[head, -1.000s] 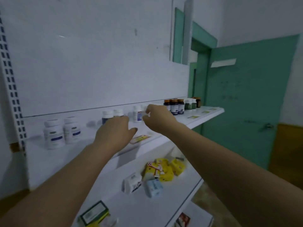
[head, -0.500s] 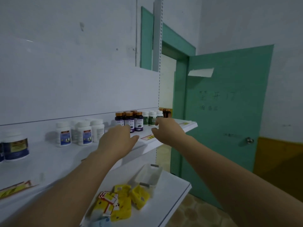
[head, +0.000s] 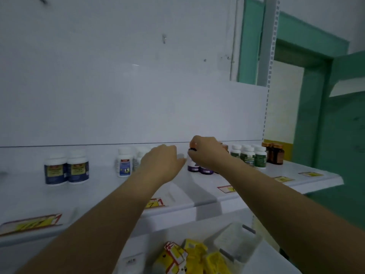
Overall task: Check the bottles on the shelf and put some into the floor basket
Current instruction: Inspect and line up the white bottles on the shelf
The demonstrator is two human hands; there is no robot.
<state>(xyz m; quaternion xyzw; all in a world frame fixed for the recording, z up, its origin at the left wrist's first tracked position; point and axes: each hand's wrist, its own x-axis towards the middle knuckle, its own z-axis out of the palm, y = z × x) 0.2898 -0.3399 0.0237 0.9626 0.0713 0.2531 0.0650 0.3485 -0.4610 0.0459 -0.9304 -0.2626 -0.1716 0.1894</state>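
Head view.

Shelf point(head: 197, 191): white, upper tier, with bottles standing upright in a row along the back panel.

From the left:
- Dark-label bottles point(head: 56, 172): two, with white caps, side by side.
- Blue-label bottles point(head: 124, 164): white, partly hidden behind the left hand.
- Purple-label bottle point(head: 194, 167): orange cap, with a second like it just beside.
- Green-label bottles point(head: 249, 156): white caps.
- Brown bottles point(head: 275, 154): at the far right end.

Left hand point(head: 164, 161): fingers stretched forward and relaxed, holding nothing, above the shelf near the blue-label bottles.

Right hand point(head: 208, 153): fingers curled round the cap of the purple-label bottle, whose base is level with its neighbour's.

Price tags point(head: 227, 188): yellow and red, along the front edge.

Lower shelf point(head: 276, 262): yellow boxes point(head: 197, 256), with a clear tray point(head: 235, 242) beside them.
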